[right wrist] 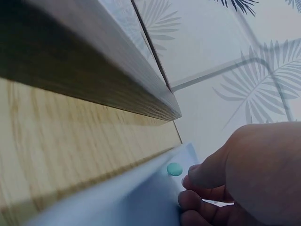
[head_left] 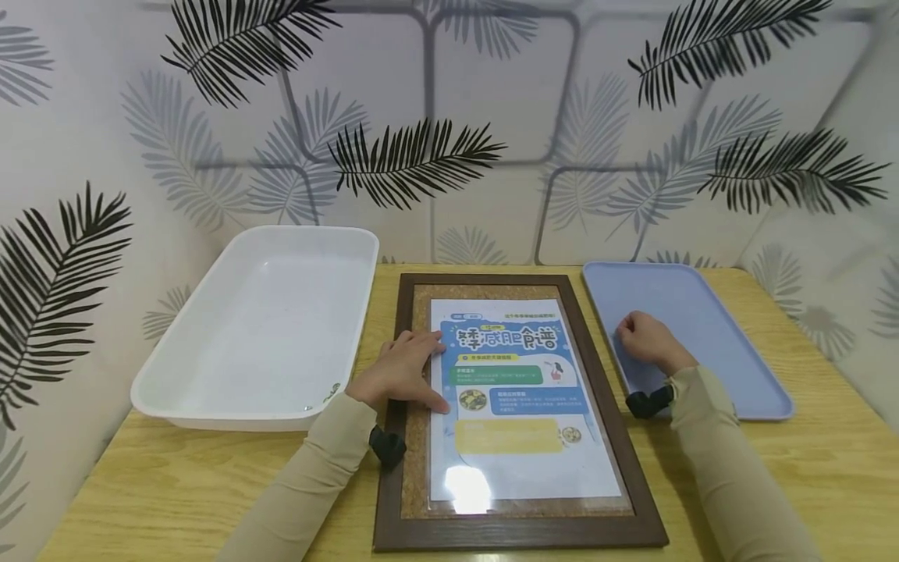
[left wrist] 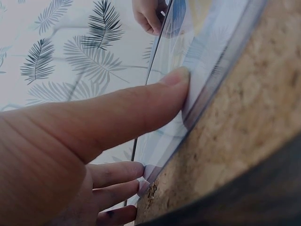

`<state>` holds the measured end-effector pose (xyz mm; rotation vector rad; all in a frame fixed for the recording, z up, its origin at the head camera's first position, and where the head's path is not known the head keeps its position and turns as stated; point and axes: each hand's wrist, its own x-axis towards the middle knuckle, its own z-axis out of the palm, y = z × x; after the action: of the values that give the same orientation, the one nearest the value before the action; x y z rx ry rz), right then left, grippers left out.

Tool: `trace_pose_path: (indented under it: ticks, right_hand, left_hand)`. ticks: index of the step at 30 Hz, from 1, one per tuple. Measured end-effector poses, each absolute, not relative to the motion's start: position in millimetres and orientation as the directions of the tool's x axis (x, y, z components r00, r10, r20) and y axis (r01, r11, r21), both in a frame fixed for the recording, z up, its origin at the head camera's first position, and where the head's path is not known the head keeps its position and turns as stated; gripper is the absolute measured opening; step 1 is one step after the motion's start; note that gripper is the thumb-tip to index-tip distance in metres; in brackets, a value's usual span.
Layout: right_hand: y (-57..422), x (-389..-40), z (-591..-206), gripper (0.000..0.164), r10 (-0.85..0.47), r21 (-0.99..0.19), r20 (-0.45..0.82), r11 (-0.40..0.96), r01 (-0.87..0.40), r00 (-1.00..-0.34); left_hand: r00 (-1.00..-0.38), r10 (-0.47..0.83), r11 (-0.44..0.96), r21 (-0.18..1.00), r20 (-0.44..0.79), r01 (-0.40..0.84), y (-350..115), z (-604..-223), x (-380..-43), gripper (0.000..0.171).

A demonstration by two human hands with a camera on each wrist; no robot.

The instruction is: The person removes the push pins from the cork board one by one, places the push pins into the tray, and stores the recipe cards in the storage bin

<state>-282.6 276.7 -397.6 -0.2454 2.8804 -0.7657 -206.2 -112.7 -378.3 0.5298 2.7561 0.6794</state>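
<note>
A printed sheet (head_left: 520,476) in a clear plastic cover lies on a brown-framed cork board (head_left: 414,484). My left hand (head_left: 400,371) rests at the sheet's left side, thumb and fingers spread along its edge. In the left wrist view the thumb (left wrist: 136,110) touches the clear cover, the other fingertips lower down by its edge. Over the left side of the blue tray (head_left: 709,336), my right hand (head_left: 649,339) has curled fingers. At its thumb and index fingertips a small round green thumbtack head (right wrist: 174,169) shows; its pin is hidden.
A large white basin (head_left: 274,328) stands left of the board, close to my left forearm. The board's raised frame (head_left: 625,437) lies between the sheet and the blue tray. Wooden tabletop (head_left: 836,484) runs beneath everything, with a leaf-patterned wall (head_left: 492,218) behind.
</note>
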Motion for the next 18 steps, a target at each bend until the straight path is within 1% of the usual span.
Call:
trace_pose_path:
  ticks: [4, 7, 13, 18]
  right_hand:
    - [278, -282, -397, 0.028, -0.181, -0.505, -0.116, 0.857, -0.099, -0.977]
    - [277, -280, -397, 0.027, -0.180, -0.502, -0.098, 0.858, -0.108, -0.979]
    - [266, -277, -393, 0.027, -0.221, -0.482, -0.013, 0.856, -0.188, -0.975]
    - [251, -272, -387, 0.027, -0.260, -0.478, 0.011, 0.847, -0.234, -0.965]
  left_hand:
    - [-0.902, 0.400, 0.825, 0.492, -0.163, 0.277, -112, -378, -205, 0.092]
    - [-0.901, 0.405, 0.824, 0.491, -0.158, 0.284, -113, -377, -205, 0.092]
    - [-0.901, 0.404, 0.824, 0.492, -0.160, 0.282, -114, -378, -207, 0.093]
    - [-0.900, 0.403, 0.825, 0.493, -0.168, 0.277, -113, -378, -207, 0.093]
